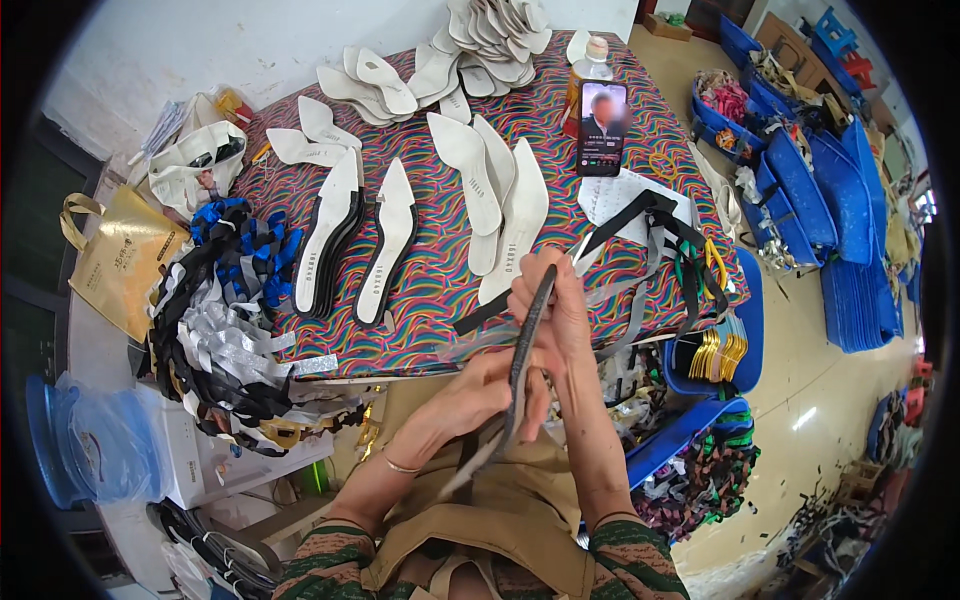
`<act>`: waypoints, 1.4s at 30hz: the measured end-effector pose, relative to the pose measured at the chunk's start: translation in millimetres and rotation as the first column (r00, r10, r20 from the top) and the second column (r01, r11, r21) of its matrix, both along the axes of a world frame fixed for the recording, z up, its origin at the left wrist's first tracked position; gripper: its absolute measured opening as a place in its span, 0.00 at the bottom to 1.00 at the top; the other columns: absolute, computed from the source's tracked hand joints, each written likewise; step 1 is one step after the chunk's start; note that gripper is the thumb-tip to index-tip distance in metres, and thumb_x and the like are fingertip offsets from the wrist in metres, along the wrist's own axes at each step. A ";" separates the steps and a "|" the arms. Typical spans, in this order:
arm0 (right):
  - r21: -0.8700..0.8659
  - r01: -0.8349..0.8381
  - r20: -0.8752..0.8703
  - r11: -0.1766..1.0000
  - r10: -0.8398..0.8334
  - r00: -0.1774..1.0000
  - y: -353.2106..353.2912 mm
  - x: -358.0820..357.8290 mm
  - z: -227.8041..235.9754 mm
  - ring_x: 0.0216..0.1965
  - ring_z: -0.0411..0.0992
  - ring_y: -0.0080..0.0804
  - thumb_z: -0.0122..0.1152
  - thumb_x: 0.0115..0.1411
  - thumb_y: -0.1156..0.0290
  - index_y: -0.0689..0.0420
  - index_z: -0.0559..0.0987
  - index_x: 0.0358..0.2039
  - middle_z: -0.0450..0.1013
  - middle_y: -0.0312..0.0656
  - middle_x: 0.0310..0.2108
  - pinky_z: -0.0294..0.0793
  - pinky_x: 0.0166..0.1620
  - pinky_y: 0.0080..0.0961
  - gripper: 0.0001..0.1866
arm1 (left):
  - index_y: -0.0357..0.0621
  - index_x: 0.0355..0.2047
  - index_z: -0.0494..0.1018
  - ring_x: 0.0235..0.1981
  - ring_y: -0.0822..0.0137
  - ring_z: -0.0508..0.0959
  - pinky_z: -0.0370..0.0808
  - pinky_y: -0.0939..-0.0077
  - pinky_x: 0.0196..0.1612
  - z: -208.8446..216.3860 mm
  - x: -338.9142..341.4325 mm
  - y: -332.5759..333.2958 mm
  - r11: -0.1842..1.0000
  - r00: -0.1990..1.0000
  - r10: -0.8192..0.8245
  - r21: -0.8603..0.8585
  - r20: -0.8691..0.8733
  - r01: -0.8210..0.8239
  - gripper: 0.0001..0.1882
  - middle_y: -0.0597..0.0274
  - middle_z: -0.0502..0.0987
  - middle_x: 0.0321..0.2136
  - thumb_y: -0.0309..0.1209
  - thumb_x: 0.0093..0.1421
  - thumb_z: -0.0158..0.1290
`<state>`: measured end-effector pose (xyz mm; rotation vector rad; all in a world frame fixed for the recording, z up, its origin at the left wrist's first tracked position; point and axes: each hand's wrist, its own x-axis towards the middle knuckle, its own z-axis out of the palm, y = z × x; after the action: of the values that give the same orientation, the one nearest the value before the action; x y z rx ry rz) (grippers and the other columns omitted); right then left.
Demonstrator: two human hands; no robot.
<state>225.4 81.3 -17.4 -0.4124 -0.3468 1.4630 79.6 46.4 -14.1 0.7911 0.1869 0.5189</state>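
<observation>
Over the table's front edge I hold an insole nearly edge-on, with a dark band along its rim. My left hand is closed around its middle. My right hand grips the far end, fingers folded. A black strip runs past the right hand toward a bunch of strips on the table; whether the hand pinches it is hidden. Pale pointed pieces beside those fingers are unclear. Left of my hands lie black-edged insoles, a stack and another. Plain white insoles lie farther back.
A phone leans against a bottle at the table's back right. More white insoles are heaped at the back. Ribbon strips hang off the left side. Blue bins stand to the right.
</observation>
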 end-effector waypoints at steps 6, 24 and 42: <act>0.030 0.213 0.351 0.976 -0.210 0.912 -5.3 10.7 -2.6 0.17 0.59 0.10 0.63 0.61 0.63 0.54 0.72 0.24 0.67 0.27 0.20 0.54 0.19 0.12 0.13 | 0.29 0.60 0.57 0.29 0.60 0.76 0.73 0.69 0.33 8.2 -2.7 -12.1 0.997 0.983 0.065 -0.022 -0.173 -0.070 0.33 0.49 0.73 0.35 0.49 0.68 0.39; -0.178 0.271 0.345 0.946 -0.198 0.917 -27.4 2.0 0.7 0.14 0.54 0.09 0.58 0.64 0.68 0.54 0.76 0.25 0.64 0.23 0.16 0.47 0.17 0.15 0.10 | 0.35 0.61 0.59 0.60 0.55 0.67 0.62 0.65 0.62 24.5 -35.0 7.4 0.805 0.823 0.478 0.528 -0.306 -0.271 0.27 0.48 0.65 0.59 0.37 0.67 0.45; -0.059 0.381 0.914 0.923 -0.104 0.392 -39.2 55.9 -26.4 0.19 0.58 0.11 0.58 0.63 0.70 0.61 0.77 0.27 0.65 0.26 0.18 0.54 0.22 0.15 0.10 | 0.31 0.49 0.71 0.47 0.46 0.71 0.69 0.61 0.49 -55.4 -122.3 142.0 0.080 0.116 0.989 0.991 -0.092 0.105 0.23 0.43 0.70 0.45 0.30 0.55 0.59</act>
<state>281.4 42.1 -43.8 -1.4501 -0.9213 0.8447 -42.7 188.4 -69.4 2.2353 1.5582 1.0465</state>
